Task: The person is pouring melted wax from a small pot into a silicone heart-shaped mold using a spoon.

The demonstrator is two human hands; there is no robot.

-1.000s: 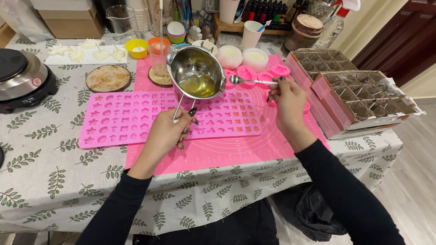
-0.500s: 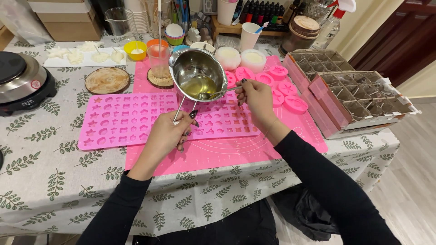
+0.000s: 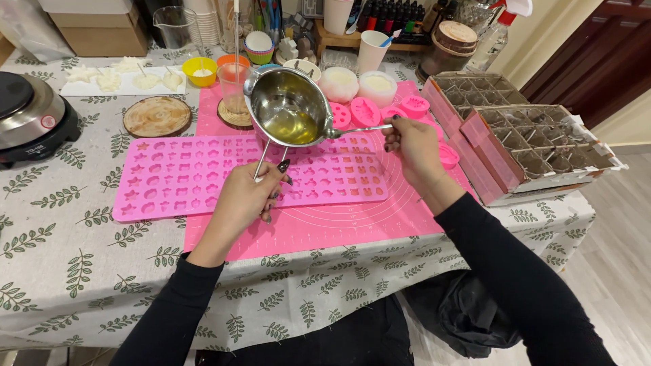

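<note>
The left hand [image 3: 247, 196] grips the wire handle of a steel pot [image 3: 290, 107], holding it above the far edge of a long pink mould tray [image 3: 203, 179] on the worktop [image 3: 81, 264]. Yellowish liquid sits in the pot's bottom. The right hand [image 3: 413, 146] pinches the handle of a spoon [image 3: 352, 130] whose bowl rests at the pot's rim. The tray's small shaped hollows look unfilled as far as can be seen, so pouring seems barely begun; small round pink moulds [image 3: 390, 108] behind appear filled, though it is hard to tell
</note>
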